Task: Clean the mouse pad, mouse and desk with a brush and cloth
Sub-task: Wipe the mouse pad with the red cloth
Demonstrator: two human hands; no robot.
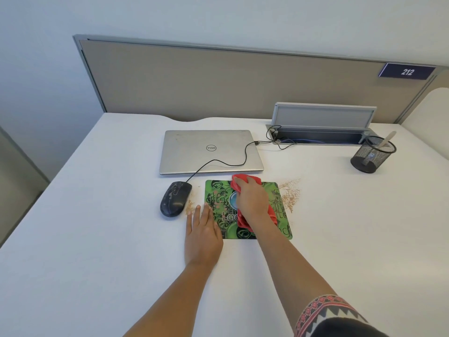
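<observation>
White desk, beige partition behind. One green mouse pad front-centre; one mouse just left of it, off the pad. Right hand curled over one bunched red cloth, pressing it on the pad. Left hand flat, fingers straight, holding nothing, at the pad's left edge. Two crumb patches flank the pad. One closed laptop; one mesh cup.

Clearance within my reach: open near side, obstructed far side.
The laptop stands just beyond the mouse pad; mouse and cable block the left; grit lies right; bare desk nearer me permits passage.
</observation>
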